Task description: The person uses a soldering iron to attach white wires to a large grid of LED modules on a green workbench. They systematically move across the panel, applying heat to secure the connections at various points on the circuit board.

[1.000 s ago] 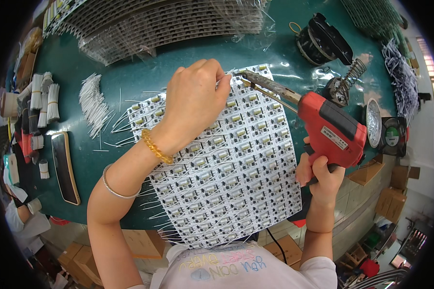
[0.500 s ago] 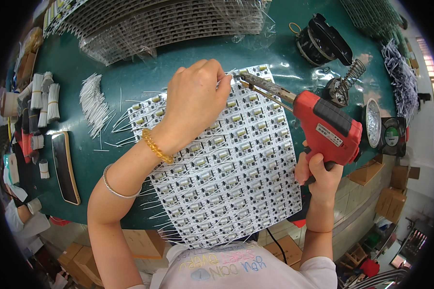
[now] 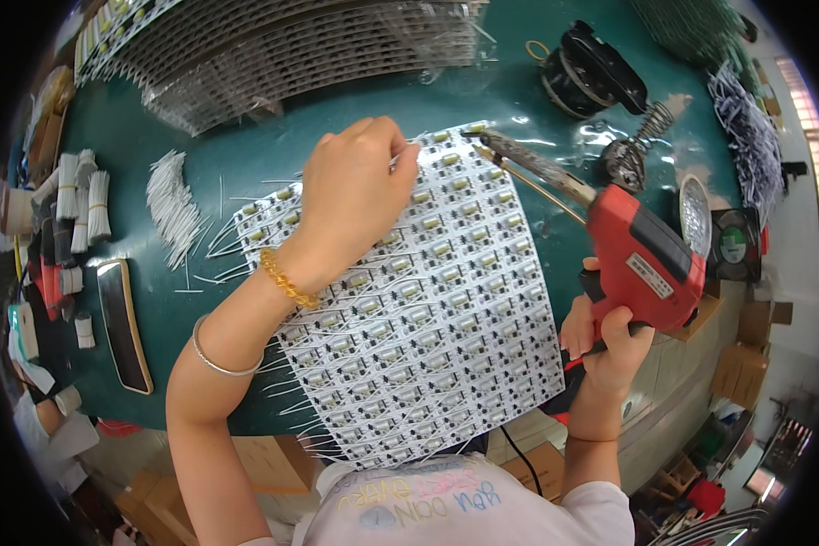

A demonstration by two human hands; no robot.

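Note:
A large panel of white circuit boards (image 3: 482,300), dotted with small yellowish parts, lies on the table before me. Thin white wires run across its left part and stick out past its left edge. Over the panel's far side, my left hand (image 3: 359,187) is closed in a pinch; a sliver of white wire shows at its fingertips. My right hand (image 3: 614,346) is wrapped round the grip of a red and black soldering gun (image 3: 646,259). The gun's metal tip points left, over the panel's far right corner, apart from my left fingers.
Loose white wires (image 3: 175,209) lie in a pile on the left, near a phone (image 3: 125,323) and bundled wires (image 3: 97,205). Stacked panels (image 3: 309,64) stand at the back. A black pot-like container (image 3: 582,82), a coiled iron stand (image 3: 626,162) and a solder spool (image 3: 735,244) sit on the right.
The soldering gun has moved right and toward me, its tip drawing away from my left fingers. My left hand has shifted slightly left, still pinched.

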